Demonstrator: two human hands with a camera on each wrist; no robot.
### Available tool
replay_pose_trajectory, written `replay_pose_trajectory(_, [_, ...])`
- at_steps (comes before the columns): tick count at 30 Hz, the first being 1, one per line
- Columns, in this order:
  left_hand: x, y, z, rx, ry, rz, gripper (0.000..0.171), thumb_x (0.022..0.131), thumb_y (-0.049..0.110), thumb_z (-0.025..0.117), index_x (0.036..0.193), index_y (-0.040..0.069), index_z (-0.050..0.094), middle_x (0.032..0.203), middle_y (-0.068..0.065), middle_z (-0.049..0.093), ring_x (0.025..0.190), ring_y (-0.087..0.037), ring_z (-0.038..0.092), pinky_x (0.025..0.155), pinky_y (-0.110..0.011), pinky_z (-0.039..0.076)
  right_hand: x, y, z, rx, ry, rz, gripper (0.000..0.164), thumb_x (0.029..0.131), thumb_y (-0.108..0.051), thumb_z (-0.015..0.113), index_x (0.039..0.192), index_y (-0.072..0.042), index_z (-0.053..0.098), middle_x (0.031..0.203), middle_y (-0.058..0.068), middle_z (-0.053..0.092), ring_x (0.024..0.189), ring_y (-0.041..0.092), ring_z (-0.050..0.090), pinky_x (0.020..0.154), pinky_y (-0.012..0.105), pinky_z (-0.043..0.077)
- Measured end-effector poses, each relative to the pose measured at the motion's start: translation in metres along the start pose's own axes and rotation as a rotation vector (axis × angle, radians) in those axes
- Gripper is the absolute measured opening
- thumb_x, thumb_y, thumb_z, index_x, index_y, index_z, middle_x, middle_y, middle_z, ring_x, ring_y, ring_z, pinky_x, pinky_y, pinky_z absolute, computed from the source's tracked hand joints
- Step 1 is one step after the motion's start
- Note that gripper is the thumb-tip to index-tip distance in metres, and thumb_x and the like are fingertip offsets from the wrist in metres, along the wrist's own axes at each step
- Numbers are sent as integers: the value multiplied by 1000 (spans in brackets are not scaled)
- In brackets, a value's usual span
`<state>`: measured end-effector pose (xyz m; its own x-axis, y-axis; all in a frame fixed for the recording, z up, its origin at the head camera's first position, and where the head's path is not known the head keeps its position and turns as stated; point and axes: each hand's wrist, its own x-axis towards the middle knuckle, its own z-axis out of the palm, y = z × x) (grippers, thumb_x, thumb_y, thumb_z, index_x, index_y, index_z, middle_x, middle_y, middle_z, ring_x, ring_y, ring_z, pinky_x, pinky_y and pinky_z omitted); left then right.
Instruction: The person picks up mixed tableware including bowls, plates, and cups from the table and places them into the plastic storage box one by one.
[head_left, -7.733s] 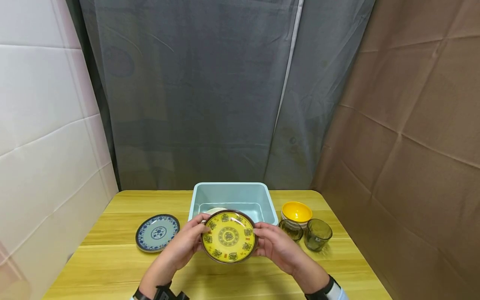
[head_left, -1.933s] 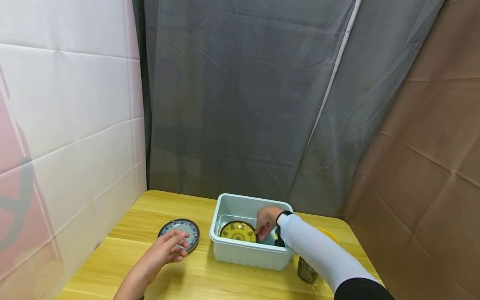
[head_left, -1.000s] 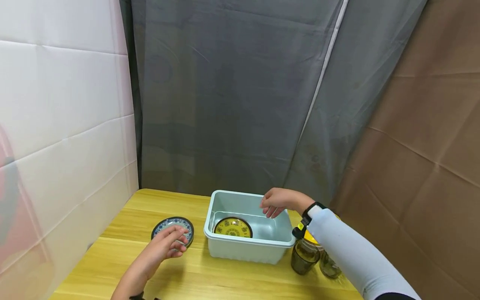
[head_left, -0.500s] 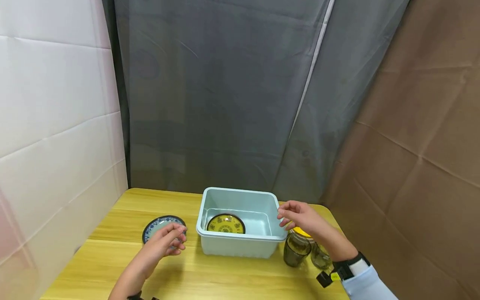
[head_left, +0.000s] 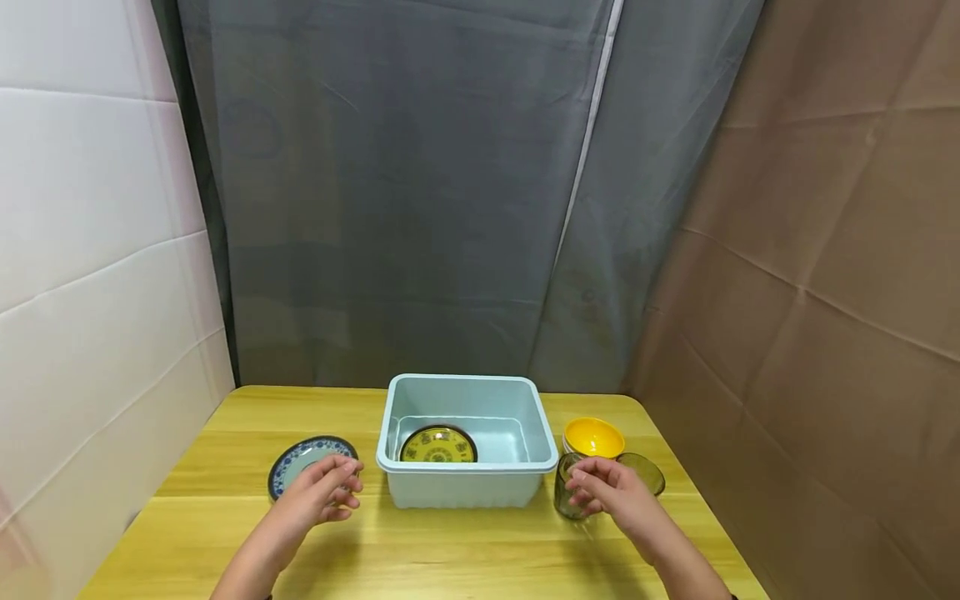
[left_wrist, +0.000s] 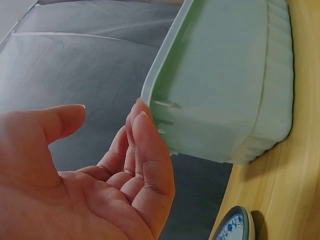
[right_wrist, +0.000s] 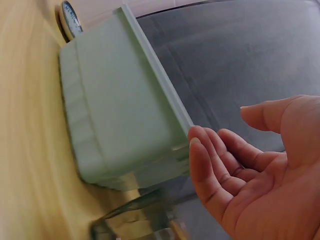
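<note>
In the head view my left hand (head_left: 318, 497) hovers beside a blue-and-white plate (head_left: 300, 458), partly covering it. The left wrist view shows its fingers loosely bent, with a gap to the thumb and nothing held. My right hand (head_left: 611, 493) hangs over two dark glass cups, hiding part of the nearer cup (head_left: 566, 492); the other cup (head_left: 647, 473) is just behind. No object lies between its fingers in the right wrist view. Between the hands stands a pale blue plastic basin (head_left: 465, 487) with a yellow patterned plate (head_left: 438, 446) inside, toward its left.
An orange-yellow bowl (head_left: 594, 437) sits atop a white one behind the cups, right of the basin. All stand on a light wooden table (head_left: 450, 550). A grey curtain (head_left: 405, 208) hangs behind, with a white cloth at left and a brown one at right.
The yellow plate, held in both hands at first, now lies in the basin. My right hand has left the basin and moved right and nearer to me. The left hand stays near the blue plate.
</note>
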<state>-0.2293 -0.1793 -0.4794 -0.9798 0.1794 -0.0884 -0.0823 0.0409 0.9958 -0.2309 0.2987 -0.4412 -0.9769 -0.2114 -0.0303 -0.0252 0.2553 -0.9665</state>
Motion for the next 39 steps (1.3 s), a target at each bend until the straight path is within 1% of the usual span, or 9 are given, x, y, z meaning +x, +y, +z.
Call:
replay_pose_trajectory(6, [-1, -7, 2, -14, 3, 1, 35, 116, 35, 58, 127, 2, 60, 110, -11, 68, 96, -25, 69, 86, -38, 63, -4, 24, 16, 15, 64, 27, 35, 114, -20, 64, 135, 8, 64, 117, 12, 77, 105, 30, 75, 87, 42, 64])
replay_pose_trajectory(10, [-1, -10, 6, -21, 13, -6, 33, 116, 33, 59, 126, 2, 61, 108, -10, 67, 94, -24, 69, 84, -37, 63, -3, 35, 23, 43, 73, 45, 36, 114, -22, 64, 136, 7, 64, 118, 9, 78, 106, 27, 75, 88, 41, 64])
replay_pose_trajectory(15, [-2, -14, 9, -11, 31, -25, 35, 115, 33, 59, 127, 0, 61, 106, -10, 66, 94, -24, 69, 82, -36, 63, -3, 40, 25, 66, 52, 43, 34, 115, -23, 64, 134, 5, 65, 118, 7, 77, 105, 23, 75, 91, 43, 63])
replay_pose_trajectory(22, [-2, -18, 11, -9, 34, -32, 39, 115, 34, 60, 130, -2, 60, 108, -11, 66, 94, -25, 69, 82, -36, 63, -2, 40, 27, 70, 42, 42, 31, 115, -22, 63, 131, 4, 67, 117, 7, 77, 105, 24, 74, 91, 44, 63])
replay_pose_trajectory(26, [1, -20, 10, 26, 42, -32, 40, 116, 34, 59, 132, -3, 60, 110, -13, 67, 94, -26, 70, 84, -39, 63, -1, 41, 29, 66, 37, 27, 29, 114, -20, 63, 130, 5, 67, 117, 9, 77, 104, 24, 74, 90, 43, 64])
replay_pose_trajectory(29, [7, -21, 5, 119, 93, -20, 39, 115, 33, 61, 131, -3, 61, 111, -14, 68, 94, -27, 71, 84, -42, 64, -1, 43, 30, 73, 33, 30, 29, 114, -19, 64, 129, 5, 67, 116, 10, 77, 104, 25, 74, 89, 42, 63])
replay_pose_trajectory(31, [13, -21, -4, 235, 152, -2, 36, 115, 31, 62, 129, -2, 63, 109, -14, 68, 93, -26, 71, 81, -42, 63, -1, 44, 30, 74, 29, 42, 29, 114, -20, 63, 129, 5, 67, 116, 9, 77, 104, 25, 74, 88, 42, 63])
replay_pose_trajectory(36, [30, -23, -43, 595, 309, 23, 27, 111, 26, 67, 119, 0, 67, 103, -14, 69, 89, -26, 67, 73, -39, 54, -2, 45, 30, 65, 15, 65, 29, 115, -21, 62, 129, 4, 67, 114, 7, 77, 106, 28, 73, 87, 40, 63])
replay_pose_trajectory(39, [39, -27, -68, 752, 373, 14, 29, 108, 24, 67, 116, -4, 66, 103, -19, 70, 88, -30, 63, 71, -40, 50, -2, 47, 30, 64, 10, 60, 29, 115, -20, 61, 129, 5, 66, 114, 8, 76, 106, 29, 73, 86, 39, 63])
